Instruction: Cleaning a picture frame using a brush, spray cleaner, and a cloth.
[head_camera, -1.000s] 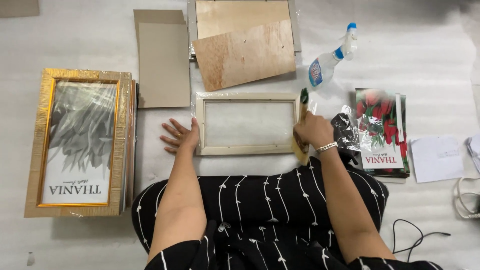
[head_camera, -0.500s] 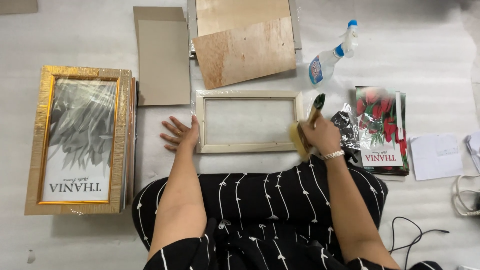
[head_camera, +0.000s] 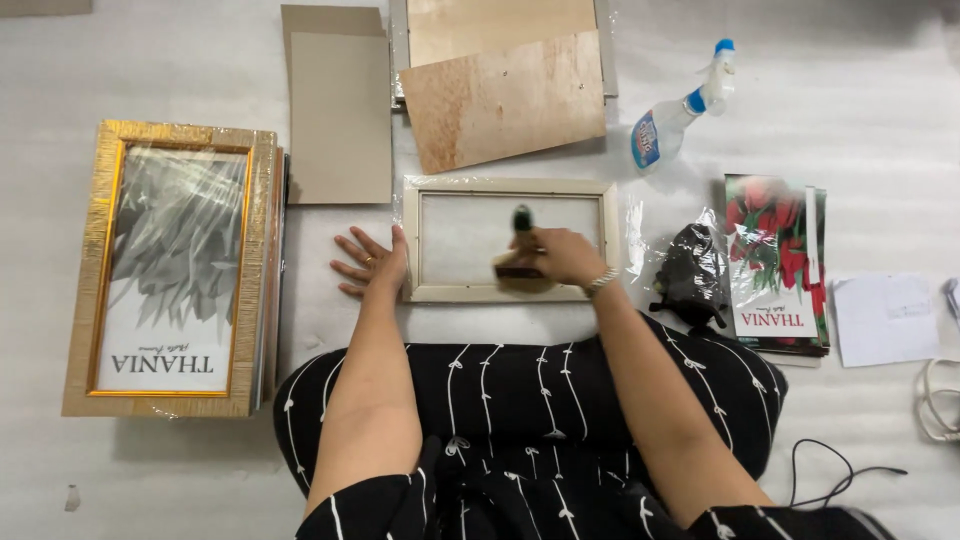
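Head view, person seated on a white padded floor sheet, legs under a black dress with white stripes.

Small pale picture frame lies flat at the middle of the sheet, directly ahead of the knees, long side toward the person.

Right hand: over the lower middle of the frame, fingers closed round a brush with a dark green handle; bristle end rests on the frame's pane near the lower rail. Bracelet at the wrist.

Left hand: palm down on the sheet, fingers spread and holding nothing, fingertips toward the left; the thumb side touches the frame's left rail.

Surroundings:
- Stack of gold frames near the left edge, well apart from the left hand.
- Cardboard sheet beyond the left hand.
- Plywood boards at the far edge, just beyond the small frame.
- Spray bottle lying far right of the frame.
- Black bag and flower prints right of the right wrist.
- White paper near the right edge.
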